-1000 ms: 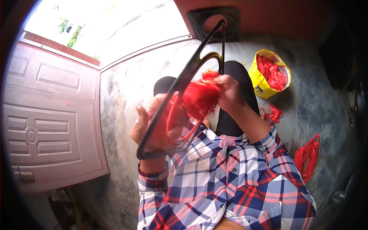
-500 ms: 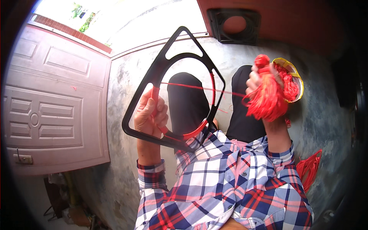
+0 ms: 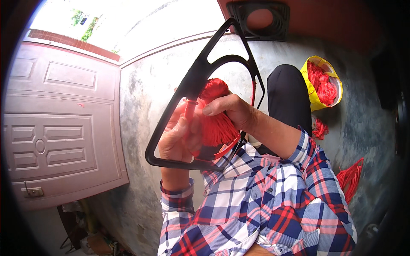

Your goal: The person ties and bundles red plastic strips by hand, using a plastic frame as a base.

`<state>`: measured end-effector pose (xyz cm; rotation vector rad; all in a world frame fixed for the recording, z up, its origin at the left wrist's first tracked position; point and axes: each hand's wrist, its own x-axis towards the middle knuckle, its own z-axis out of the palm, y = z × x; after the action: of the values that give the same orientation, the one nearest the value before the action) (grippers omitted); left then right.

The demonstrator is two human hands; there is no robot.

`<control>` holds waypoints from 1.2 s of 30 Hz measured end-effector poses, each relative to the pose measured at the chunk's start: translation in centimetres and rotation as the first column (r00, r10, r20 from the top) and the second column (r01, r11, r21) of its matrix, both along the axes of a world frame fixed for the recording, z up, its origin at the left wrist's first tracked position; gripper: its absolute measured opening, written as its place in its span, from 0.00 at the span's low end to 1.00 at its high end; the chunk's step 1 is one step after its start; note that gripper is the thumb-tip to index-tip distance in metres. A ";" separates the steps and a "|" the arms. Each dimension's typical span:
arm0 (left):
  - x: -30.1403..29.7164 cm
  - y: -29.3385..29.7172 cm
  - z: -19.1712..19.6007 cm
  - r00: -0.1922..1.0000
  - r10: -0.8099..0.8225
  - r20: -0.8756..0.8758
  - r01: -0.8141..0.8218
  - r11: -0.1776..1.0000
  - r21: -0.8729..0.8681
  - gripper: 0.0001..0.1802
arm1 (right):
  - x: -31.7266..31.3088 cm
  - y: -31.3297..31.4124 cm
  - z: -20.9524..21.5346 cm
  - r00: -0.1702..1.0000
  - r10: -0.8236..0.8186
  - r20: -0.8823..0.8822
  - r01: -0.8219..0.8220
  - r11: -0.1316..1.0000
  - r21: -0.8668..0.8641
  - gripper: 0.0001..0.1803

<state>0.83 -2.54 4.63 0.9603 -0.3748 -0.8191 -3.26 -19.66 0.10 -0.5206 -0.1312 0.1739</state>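
Note:
My left hand (image 3: 173,141) is wrapped round the left side of a black frame (image 3: 193,81) with a round opening and pointed corners, held up over my lap. Under these fingers the ring is wound with red cord (image 3: 188,110). More red winding covers parts of the ring's lower and right sides. My right hand (image 3: 235,110) grips a thick bundle of red cord (image 3: 218,131) at the ring's opening, close to my left fingers. The bundle's knotted head sticks up above the thumb and its loose strands hang below. Fingertips of both hands are partly hidden.
A yellow bag (image 3: 311,87) full of red cord stands on the concrete floor at right. A small red bunch (image 3: 320,129) and a longer red hank (image 3: 350,177) lie nearer. A black square piece with a round hole (image 3: 237,26) rests at the far wall. A pinkish panelled door (image 3: 70,111) is at left.
My right hand has swung left with the cord bundle, from beside the yellow bag to the ring's opening. The frame has tilted more upright and shifted slightly right, still in my left hand.

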 end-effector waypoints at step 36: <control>-0.3 -1.0 -0.2 0.997 0.072 -0.007 -0.070 0.944 -0.323 0.23 | 2.7 -4.6 1.6 0.905 -0.423 -0.042 0.410 0.895 -0.173 0.15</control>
<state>0.48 -3.52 4.45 0.6651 -0.4605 -0.6644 -0.57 -24.23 1.73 -0.6901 0.0754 -0.2183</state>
